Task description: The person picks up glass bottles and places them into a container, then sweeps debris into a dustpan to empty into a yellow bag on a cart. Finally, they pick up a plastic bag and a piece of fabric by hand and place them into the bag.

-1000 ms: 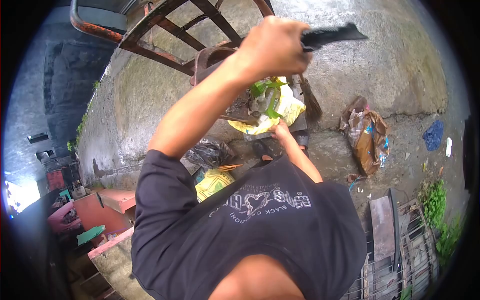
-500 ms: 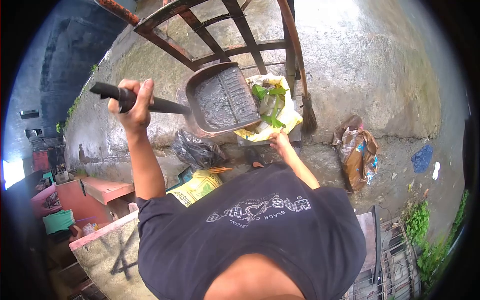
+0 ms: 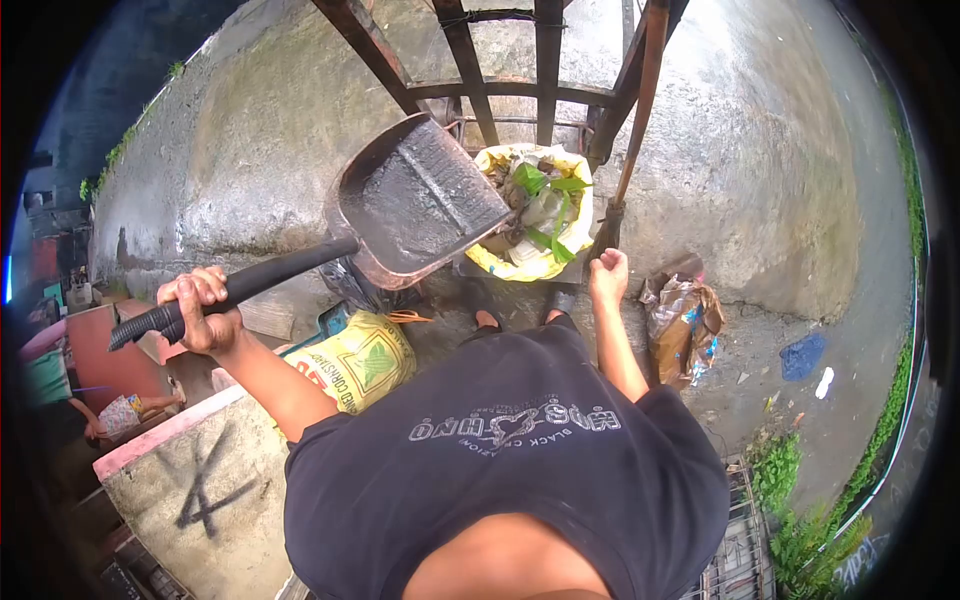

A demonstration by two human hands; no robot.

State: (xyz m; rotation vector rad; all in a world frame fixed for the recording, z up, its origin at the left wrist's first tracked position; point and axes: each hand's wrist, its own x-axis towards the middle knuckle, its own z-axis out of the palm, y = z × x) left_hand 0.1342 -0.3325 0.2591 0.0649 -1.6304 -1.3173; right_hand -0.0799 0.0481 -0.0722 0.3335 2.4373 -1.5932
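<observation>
My left hand (image 3: 205, 308) is wrapped round the black handle of a long-handled dustpan (image 3: 415, 205). The pan is wet and dark inside, and its front lip reaches the left rim of a yellow sack (image 3: 487, 262). Inside the standing sack lie green leaves (image 3: 548, 190) and other rubbish. My right hand (image 3: 608, 272) is off the sack, just to its right, with fingers loosely bent and nothing seen in them. A broom (image 3: 612, 215) with a wooden handle stands beyond that hand, bristles down.
Behind the sack rises a dark metal frame (image 3: 510, 95). A yellow cornstarch sack (image 3: 365, 360) and a black plastic bag (image 3: 365, 290) lie at left. Crumpled brown packaging (image 3: 688, 330) rests at right, with blue cloth (image 3: 802, 356) farther off. Another person (image 3: 85, 410) is at far left.
My right hand has let go of the sack's rim and moved right. My left hand has drawn the handle down and left, and the dustpan is now tilted differently beside the sack.
</observation>
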